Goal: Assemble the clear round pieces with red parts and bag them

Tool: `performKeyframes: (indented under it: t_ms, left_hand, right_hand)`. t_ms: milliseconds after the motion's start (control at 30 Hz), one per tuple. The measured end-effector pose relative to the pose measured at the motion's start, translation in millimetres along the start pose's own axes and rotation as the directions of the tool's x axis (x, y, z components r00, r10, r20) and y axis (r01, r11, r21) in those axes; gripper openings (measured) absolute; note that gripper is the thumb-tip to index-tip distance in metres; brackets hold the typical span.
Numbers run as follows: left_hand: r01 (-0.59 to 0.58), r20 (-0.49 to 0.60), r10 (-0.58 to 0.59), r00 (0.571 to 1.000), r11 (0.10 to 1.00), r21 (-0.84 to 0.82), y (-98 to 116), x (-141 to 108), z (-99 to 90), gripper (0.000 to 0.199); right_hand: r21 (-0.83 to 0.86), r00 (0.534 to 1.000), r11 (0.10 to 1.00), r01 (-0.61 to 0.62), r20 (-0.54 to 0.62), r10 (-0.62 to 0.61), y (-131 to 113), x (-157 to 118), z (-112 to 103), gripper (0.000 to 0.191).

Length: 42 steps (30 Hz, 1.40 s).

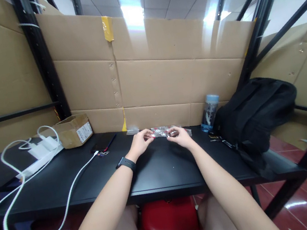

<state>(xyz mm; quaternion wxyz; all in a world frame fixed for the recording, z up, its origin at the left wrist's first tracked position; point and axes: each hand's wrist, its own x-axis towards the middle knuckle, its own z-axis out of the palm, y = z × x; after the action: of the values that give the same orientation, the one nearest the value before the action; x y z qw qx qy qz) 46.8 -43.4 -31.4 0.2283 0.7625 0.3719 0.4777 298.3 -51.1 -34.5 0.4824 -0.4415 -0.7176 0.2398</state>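
A crinkled clear plastic packet [160, 131] with bits of red lies near the back of the black table [162, 168]. My left hand [141, 142] is at the packet's left end, thumb and fingers pinched on its edge. On the other side, my right hand [180, 137] grips the packet with thumb and fingertips; part of the packet shows beyond that hand. What is inside the packet is too small to tell. A small clear plastic piece [133, 130] lies behind my left hand.
Left of my hands are a phone [103, 143], a cardboard box [75, 130], a power strip [41, 159] and white cables. To the right stand a water bottle [210, 113] and a black backpack [256, 113]. A cardboard wall [165, 77] rises behind.
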Motion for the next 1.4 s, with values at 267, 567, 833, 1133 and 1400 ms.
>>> performKeyframes:
  t_ms: [267, 567, 833, 1133, 1400]
  left_hand:
    - [-0.041, 0.034, 0.049, 0.998, 0.978, -0.204, 6.1, -0.8, 14.7, 0.028]
    - [0.013, 0.060, 0.010, 0.998, 0.931, -0.364, 7.0, 2.2, 19.6, 0.032]
    - [0.014, 0.083, 0.028, 0.996, 0.884, -0.467, 11.0, 0.7, 16.3, 0.042]
    - [-0.047, 0.063, 0.075, 0.995, 0.931, -0.363, 3.2, 0.6, 17.4, 0.036]
    - [-0.074, 0.070, 0.103, 0.992, 0.940, -0.332, 7.1, 0.1, 18.4, 0.032]
  right_hand:
    - [0.139, 0.985, 0.975, 0.175, -0.019, -0.174, -37.1, -7.8, 45.9, 0.030]
    - [0.267, 0.991, 0.956, 0.124, 0.007, -0.130, -37.0, -7.8, 41.6, 0.040]
    - [0.383, 0.990, 0.917, 0.116, 0.026, -0.136, -38.2, -8.4, 39.9, 0.042]
    - [0.433, 0.996, 0.900, 0.051, 0.049, -0.080, -36.4, -9.0, 41.0, 0.042]
    - [0.430, 0.995, 0.901, 0.060, 0.043, -0.087, -37.0, -8.1, 38.9, 0.043]
